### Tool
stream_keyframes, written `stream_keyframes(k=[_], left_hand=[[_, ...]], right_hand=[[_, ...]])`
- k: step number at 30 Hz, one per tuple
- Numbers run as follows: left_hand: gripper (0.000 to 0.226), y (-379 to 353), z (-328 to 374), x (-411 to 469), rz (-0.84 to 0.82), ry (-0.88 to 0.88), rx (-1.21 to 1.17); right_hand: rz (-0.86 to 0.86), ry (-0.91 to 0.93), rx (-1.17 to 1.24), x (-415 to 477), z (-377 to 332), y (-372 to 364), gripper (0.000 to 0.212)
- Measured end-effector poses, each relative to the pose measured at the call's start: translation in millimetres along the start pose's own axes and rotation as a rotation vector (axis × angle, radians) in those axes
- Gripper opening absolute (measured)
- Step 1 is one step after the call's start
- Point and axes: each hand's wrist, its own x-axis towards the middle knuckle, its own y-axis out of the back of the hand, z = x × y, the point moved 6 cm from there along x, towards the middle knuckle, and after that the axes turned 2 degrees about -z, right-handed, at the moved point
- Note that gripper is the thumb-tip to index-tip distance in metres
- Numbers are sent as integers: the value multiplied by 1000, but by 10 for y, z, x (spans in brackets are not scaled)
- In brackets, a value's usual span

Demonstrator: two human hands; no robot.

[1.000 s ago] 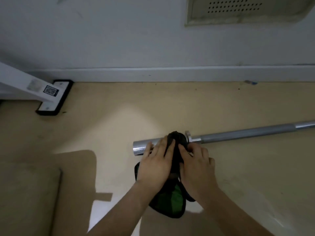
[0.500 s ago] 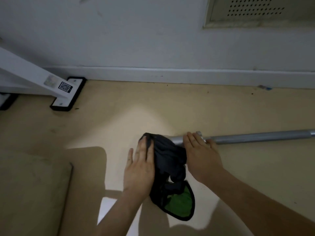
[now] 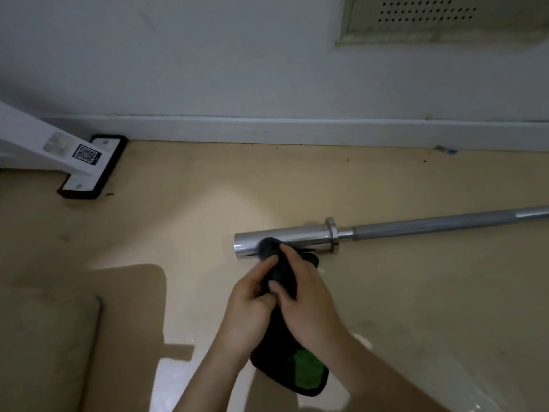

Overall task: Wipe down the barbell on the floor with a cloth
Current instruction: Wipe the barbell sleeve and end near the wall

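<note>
Barbell: Silver barbell [image 3: 416, 226] lay flat on the beige floor [image 3: 416, 307]. It ran from mid-frame out past the right edge, near the baseboard [image 3: 297, 129] but apart from it.
Sleeve: The chrome sleeve [image 3: 300, 234] at the bar's left end was shiny, with a bright streak along its top. A flanged collar [image 3: 332, 233] sat at its right end. The shaft beyond was duller grey.
Cloth: The dark cloth [image 3: 285, 275] was bunched. Its top wad touched the near side of the sleeve, close to the left end. The rest ran down between your hands to a flap with a green patch [image 3: 306, 370]. Cannot tell if the flap touched the floor.
Left hand: Your left hand [image 3: 252, 304] sat left of the cloth, just below the sleeve, with its back to the camera. The fingers were curled in and one digit stretched up along the fabric.
Right hand: Your right hand [image 3: 309, 298] sat right of the cloth, touching the left hand. Its fingers wrapped over the bunch and the fingertips pointed toward the sleeve.
Grip: Both grips were closed around the cloth. Neither one was on the bare bar.
Forearms: Both came up from the bottom edge, angled in toward each other.
Around: A white stand foot with a QR label [image 3: 89, 165] sat far left by the wall. A perforated vent panel [image 3: 445, 19] was top right, and a beige cushion [image 3: 44, 337] bottom left.
</note>
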Motion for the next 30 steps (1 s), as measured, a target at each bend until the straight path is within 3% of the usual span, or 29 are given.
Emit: stream_keyframes(k=[2,3,5,7,9,11,14,17,21,24,27,30], left_hand=[[73,-72,97,-54,-98,-66,-7],[72,-10,147,-52,-65,-108,34],[58,261,208,66,137,-233,256],[47,484,235,287,306,-340,671],[40,560,170,542,288,-326,855],[29,540,139,657,249,-329,847],[23,619,154,734,267,-318,823],[41,711,108,860,229,-254,867],[52,712,92,926,192,-261,893],[37,637,160,904,179,-379,1004],[28,645,176,895,164,-431,1107],[38,665,185,959,141,-434,1218]], right_hand=[[14,-127,341,-52,24,-101,51],[36,-112,354,-46,-13,-83,45],[149,28,98,26,-125,57,38],[263,156,-161,173,-237,155,43],[164,182,-349,368,-317,25,52],[-64,159,-506,456,-364,-323,65],[-172,162,-520,492,-439,-625,81],[-167,147,-651,545,-237,-369,84],[86,-37,-649,555,171,242,77],[-74,-88,-615,666,-119,-140,76],[-243,66,-643,612,-296,-422,82],[-94,-36,-787,542,102,178,79]])
